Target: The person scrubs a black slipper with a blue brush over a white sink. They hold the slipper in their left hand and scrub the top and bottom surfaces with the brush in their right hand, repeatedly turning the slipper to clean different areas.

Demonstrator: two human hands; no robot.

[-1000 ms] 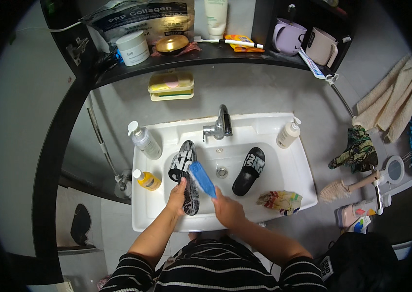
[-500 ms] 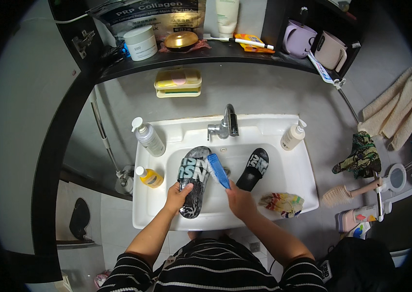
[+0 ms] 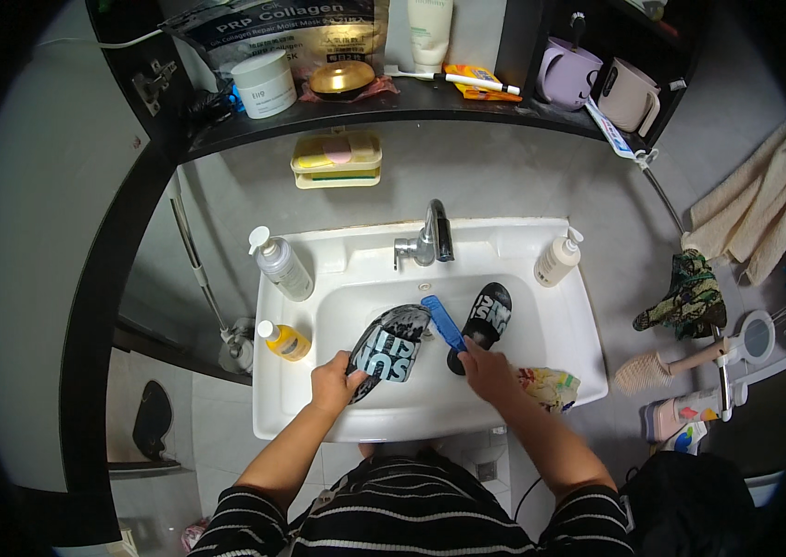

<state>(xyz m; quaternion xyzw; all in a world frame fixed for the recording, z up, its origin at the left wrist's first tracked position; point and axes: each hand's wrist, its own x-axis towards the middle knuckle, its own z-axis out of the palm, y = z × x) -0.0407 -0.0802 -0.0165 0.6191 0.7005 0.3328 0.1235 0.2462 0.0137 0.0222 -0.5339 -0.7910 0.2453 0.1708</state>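
My left hand (image 3: 334, 382) is closed around the side of a black slide sandal (image 3: 395, 351) with pale lettering on its strap. Tilted over the basin, the sandal has whitish suds along its upper edge. In my right hand (image 3: 489, 369) is a blue scrubbing brush (image 3: 443, 322), its far end at the sandal's toe end; the bristles are hidden. The matching slide (image 3: 490, 311) lies in the basin beyond my right hand, partly covered by it. Both hands are above the white sink (image 3: 541, 278).
A chrome faucet (image 3: 432, 237) rises at the sink's back. Pump bottles stand at the left (image 3: 282, 265) and right (image 3: 557, 258) corners, with a yellow bottle (image 3: 286, 342) on the left rim. A crumpled multicoloured cloth (image 3: 551, 388) lies front right. A black shelf (image 3: 393, 113) overhangs the back.
The sandal has been turned onto its side, its toe end swung right and its strap facing me. My right hand has moved right with the brush, now over the other slide's heel.
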